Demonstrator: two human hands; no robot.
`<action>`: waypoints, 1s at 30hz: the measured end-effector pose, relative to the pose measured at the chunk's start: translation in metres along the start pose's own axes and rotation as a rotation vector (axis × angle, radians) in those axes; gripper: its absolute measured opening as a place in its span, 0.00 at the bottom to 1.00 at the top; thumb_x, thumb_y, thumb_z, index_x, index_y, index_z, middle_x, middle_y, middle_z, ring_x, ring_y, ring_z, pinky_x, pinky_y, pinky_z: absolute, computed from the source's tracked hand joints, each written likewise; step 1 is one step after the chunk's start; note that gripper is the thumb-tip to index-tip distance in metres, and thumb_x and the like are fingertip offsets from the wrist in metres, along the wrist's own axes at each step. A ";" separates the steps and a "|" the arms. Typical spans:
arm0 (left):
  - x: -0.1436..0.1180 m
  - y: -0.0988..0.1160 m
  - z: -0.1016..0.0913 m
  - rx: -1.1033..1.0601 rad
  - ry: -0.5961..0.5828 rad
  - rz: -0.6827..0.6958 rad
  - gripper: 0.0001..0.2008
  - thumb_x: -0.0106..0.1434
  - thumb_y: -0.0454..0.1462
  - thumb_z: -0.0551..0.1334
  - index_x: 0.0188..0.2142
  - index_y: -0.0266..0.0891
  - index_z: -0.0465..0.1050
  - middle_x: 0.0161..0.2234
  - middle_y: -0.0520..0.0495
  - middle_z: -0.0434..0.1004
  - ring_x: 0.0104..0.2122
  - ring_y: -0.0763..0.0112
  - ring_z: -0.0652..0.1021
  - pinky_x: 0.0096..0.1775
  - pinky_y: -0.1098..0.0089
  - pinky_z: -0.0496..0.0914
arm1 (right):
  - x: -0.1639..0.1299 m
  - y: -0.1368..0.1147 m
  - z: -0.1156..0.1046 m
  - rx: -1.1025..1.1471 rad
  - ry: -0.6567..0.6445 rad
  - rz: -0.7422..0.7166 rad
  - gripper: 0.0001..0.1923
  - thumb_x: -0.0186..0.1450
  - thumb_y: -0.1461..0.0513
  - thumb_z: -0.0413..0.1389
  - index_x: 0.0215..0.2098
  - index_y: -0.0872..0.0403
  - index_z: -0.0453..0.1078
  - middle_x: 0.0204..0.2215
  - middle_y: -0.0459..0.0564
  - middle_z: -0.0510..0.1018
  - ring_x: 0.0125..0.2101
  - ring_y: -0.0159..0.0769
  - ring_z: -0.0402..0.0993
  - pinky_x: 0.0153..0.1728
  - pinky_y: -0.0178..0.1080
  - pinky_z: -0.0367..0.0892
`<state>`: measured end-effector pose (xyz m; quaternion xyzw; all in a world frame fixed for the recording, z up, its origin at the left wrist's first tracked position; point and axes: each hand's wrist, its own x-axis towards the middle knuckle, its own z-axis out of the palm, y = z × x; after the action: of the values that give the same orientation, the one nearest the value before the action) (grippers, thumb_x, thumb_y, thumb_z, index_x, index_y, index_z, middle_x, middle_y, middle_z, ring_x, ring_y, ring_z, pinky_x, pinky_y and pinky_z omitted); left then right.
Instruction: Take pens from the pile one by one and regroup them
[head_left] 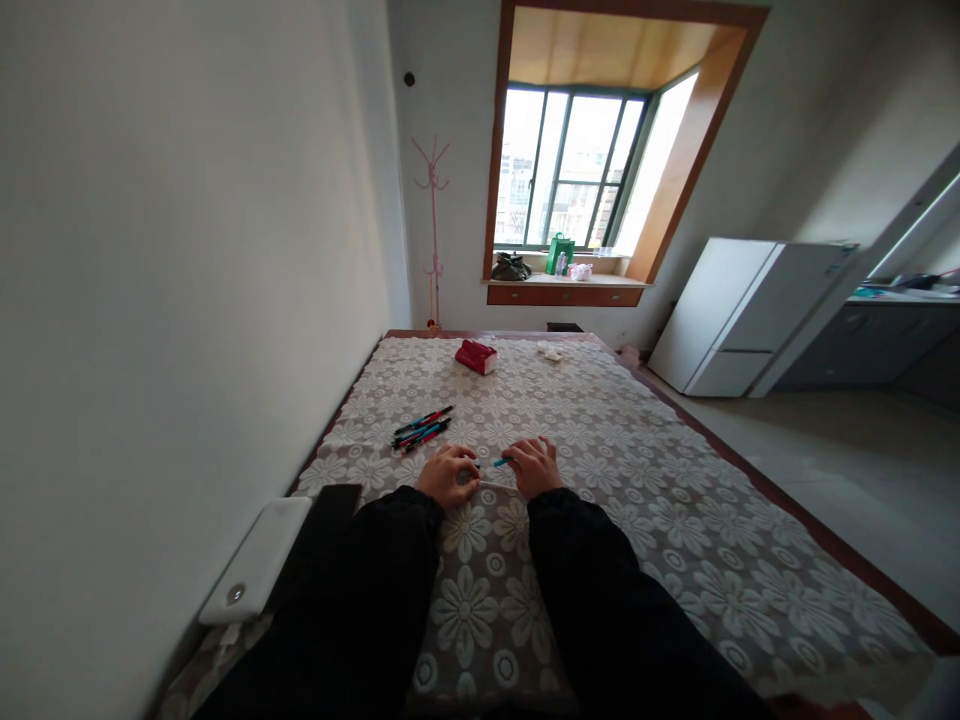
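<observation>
Your left hand (448, 475) & right hand (535, 466), both curled narrow, pinch a blue pen (501, 462) between them on the lace tablecloth (645, 480), w/ spare pens (421, 428) lying near, up-left.

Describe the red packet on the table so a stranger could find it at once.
Start at the long table with its floral lace cloth and look toward the far end, below the window. The red packet lies there alone, beyond the bundle of pens; it is the only solid red, boxy item.
</observation>
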<state>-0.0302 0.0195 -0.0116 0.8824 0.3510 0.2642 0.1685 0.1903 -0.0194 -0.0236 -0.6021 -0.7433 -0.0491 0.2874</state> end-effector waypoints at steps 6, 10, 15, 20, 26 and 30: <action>0.001 0.001 0.000 0.012 -0.009 -0.014 0.05 0.55 0.39 0.64 0.30 0.44 0.78 0.44 0.49 0.75 0.48 0.63 0.71 0.52 0.63 0.63 | 0.000 -0.003 -0.001 -0.006 0.015 -0.050 0.11 0.62 0.68 0.52 0.36 0.46 0.73 0.39 0.46 0.76 0.47 0.37 0.64 0.59 0.48 0.35; 0.001 0.003 -0.001 0.017 -0.002 -0.018 0.05 0.56 0.40 0.63 0.30 0.44 0.78 0.44 0.49 0.75 0.48 0.63 0.71 0.53 0.62 0.63 | 0.000 -0.002 -0.002 -0.009 0.001 -0.009 0.13 0.62 0.69 0.51 0.37 0.46 0.73 0.40 0.47 0.75 0.49 0.40 0.63 0.59 0.51 0.35; 0.001 0.003 -0.001 0.009 -0.008 -0.031 0.05 0.56 0.40 0.63 0.31 0.44 0.78 0.44 0.48 0.75 0.47 0.63 0.71 0.52 0.62 0.63 | -0.001 0.000 -0.003 -0.023 0.035 0.083 0.13 0.61 0.68 0.51 0.36 0.46 0.73 0.40 0.49 0.76 0.48 0.42 0.64 0.58 0.53 0.35; 0.001 0.001 -0.001 0.012 0.002 -0.017 0.05 0.57 0.40 0.63 0.31 0.44 0.78 0.42 0.49 0.76 0.46 0.64 0.72 0.51 0.63 0.63 | 0.001 -0.006 -0.007 0.088 0.003 0.006 0.09 0.63 0.65 0.51 0.38 0.49 0.72 0.38 0.48 0.76 0.44 0.38 0.67 0.55 0.46 0.46; 0.001 0.000 0.000 0.006 0.013 -0.024 0.06 0.57 0.41 0.63 0.32 0.44 0.78 0.42 0.48 0.76 0.45 0.64 0.72 0.50 0.64 0.64 | -0.002 -0.015 -0.011 0.142 -0.143 -0.174 0.08 0.58 0.65 0.54 0.34 0.49 0.74 0.34 0.46 0.76 0.42 0.37 0.67 0.53 0.44 0.47; 0.001 0.000 -0.001 0.000 0.018 -0.037 0.06 0.56 0.41 0.63 0.32 0.44 0.78 0.42 0.48 0.76 0.46 0.63 0.72 0.51 0.63 0.64 | -0.002 -0.015 -0.011 0.144 -0.177 -0.191 0.07 0.58 0.61 0.57 0.36 0.47 0.74 0.35 0.46 0.75 0.43 0.38 0.67 0.52 0.43 0.50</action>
<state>-0.0298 0.0200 -0.0105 0.8734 0.3689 0.2687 0.1703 0.1803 -0.0299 -0.0115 -0.5084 -0.8212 0.0307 0.2572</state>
